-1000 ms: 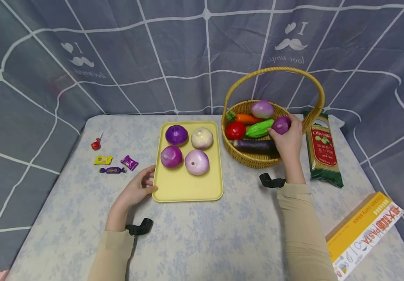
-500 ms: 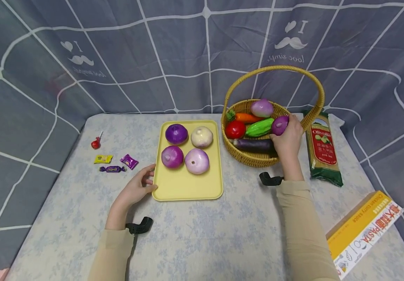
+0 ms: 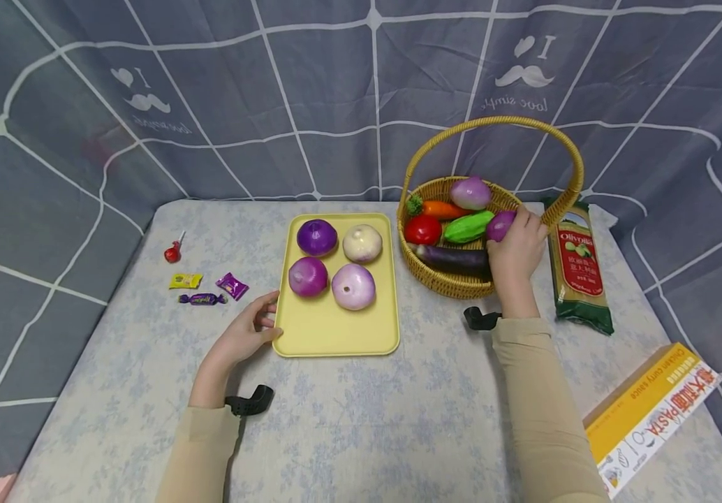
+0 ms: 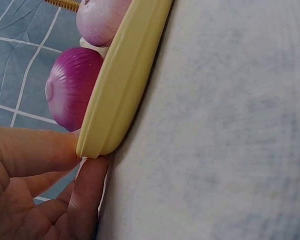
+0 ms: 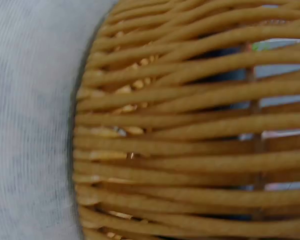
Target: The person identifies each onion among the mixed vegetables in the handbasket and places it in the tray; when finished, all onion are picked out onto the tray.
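At the left edge of a yellow tray (image 3: 336, 335), my left hand (image 3: 249, 332) pinches the rim between thumb and fingers; the left wrist view shows the thumb (image 4: 40, 150) against that edge. On the tray sit a dark purple onion (image 3: 317, 237), a whitish onion (image 3: 362, 243), a magenta onion (image 3: 308, 276) and a pale purple onion (image 3: 353, 286). My right hand (image 3: 518, 251) reaches into a wicker basket (image 3: 443, 283) and holds a purple onion (image 3: 500, 226), partly hidden by the fingers. The right wrist view shows only the basket's woven side (image 5: 190, 145).
Also in the basket are a tomato (image 3: 422, 230), carrot (image 3: 443, 210), green vegetable (image 3: 469, 228), eggplant (image 3: 455, 260) and lilac onion (image 3: 470, 193). A tall handle (image 3: 493, 121) arches over it. At right lie a pasta bag (image 3: 579, 269) and box (image 3: 650, 419); at left, wrapped candies (image 3: 202, 299) and a lollipop (image 3: 173, 253).
My right hand has shifted slightly left and turned, and now covers more of the purple onion, which sits a little lower in the basket. My left hand stays at the tray's edge.
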{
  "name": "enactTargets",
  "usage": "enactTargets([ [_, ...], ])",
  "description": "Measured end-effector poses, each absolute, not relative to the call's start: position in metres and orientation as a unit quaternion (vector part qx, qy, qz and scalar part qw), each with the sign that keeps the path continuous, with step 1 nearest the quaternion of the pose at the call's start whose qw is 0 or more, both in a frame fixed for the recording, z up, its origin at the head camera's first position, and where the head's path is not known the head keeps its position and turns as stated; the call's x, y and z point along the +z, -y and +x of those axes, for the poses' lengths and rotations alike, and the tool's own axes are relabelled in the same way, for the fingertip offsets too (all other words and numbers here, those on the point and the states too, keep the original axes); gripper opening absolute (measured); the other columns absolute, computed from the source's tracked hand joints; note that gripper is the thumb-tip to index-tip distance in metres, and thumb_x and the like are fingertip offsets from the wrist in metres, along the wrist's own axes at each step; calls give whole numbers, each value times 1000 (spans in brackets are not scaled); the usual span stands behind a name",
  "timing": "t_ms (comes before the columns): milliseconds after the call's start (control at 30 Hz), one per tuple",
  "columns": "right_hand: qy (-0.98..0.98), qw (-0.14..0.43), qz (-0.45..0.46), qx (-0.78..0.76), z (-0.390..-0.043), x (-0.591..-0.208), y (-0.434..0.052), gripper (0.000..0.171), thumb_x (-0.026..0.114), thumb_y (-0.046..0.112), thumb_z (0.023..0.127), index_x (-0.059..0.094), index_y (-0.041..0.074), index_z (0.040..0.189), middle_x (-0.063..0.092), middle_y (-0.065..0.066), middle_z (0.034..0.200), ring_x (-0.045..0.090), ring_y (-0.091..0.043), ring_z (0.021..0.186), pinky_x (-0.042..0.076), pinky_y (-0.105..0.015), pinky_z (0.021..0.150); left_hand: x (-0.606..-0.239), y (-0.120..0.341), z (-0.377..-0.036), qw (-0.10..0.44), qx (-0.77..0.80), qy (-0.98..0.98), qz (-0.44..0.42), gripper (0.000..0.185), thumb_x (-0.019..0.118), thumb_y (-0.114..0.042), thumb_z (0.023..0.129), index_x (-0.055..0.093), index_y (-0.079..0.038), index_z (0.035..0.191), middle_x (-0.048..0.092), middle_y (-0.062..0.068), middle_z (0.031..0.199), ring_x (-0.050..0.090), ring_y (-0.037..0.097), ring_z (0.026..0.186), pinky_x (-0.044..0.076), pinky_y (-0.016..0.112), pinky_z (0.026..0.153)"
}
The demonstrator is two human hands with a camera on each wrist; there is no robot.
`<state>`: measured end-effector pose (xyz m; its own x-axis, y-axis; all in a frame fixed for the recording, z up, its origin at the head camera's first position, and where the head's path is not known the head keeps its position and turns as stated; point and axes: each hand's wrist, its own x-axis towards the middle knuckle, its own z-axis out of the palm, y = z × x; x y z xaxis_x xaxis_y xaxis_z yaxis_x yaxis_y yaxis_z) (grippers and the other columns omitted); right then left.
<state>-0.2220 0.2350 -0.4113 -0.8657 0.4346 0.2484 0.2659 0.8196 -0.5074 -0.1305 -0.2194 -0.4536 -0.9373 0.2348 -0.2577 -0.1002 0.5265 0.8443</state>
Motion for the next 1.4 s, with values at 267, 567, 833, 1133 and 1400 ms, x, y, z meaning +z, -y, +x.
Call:
enactTargets([
  [267, 960, 127, -162, 191, -220, -412, -235, 67, 73, 9, 82, 43, -9, 138, 44, -33, 137, 41, -50, 126, 35, -58, 107, -457, 219, -131, 174, 473, -863, 34, 72, 62, 1, 91, 27, 0, 154, 47, 23, 133, 52, 27, 103, 46, 24, 81],
  [567, 956, 112, -171, 210, -224, -408, -237, 69, 77, 13, 81, 42, -12, 135, 36, -35, 139, 44, -51, 124, 41, -61, 103, -456, 219, -132, 175, 478, -860, 33, 71, 61, 1, 91, 27, 0, 153, 46, 22, 133, 50, 28, 104, 46, 22, 79],
  [833, 946, 98, -174, 255, -223, -407, -239, 74, 77, 18, 81, 36, -13, 133, 26, -34, 142, 44, -54, 123, 40, -61, 104, -456, 220, -132, 175, 477, -861, 34, 71, 61, 0, 92, 26, 0, 154, 47, 22, 133, 51, 27, 104, 46, 23, 79],
  [1133, 922, 135, -164, 324, -218, -405, -236, 74, 77, 20, 80, 36, -7, 135, 36, -29, 135, 42, -43, 127, 38, -54, 109, -455, 221, -132, 176, 473, -863, 32, 70, 60, -1, 92, 26, 0, 154, 46, 22, 133, 50, 27, 105, 46, 23, 79],
  [1400, 890, 131, -169, 402, -209, -396, -223, 75, 79, 27, 80, 36, -1, 136, 34, -23, 141, 41, -38, 132, 35, -49, 114, -455, 219, -130, 173, 478, -861, 30, 71, 61, 1, 91, 27, 0, 153, 47, 22, 132, 51, 26, 103, 47, 22, 79],
])
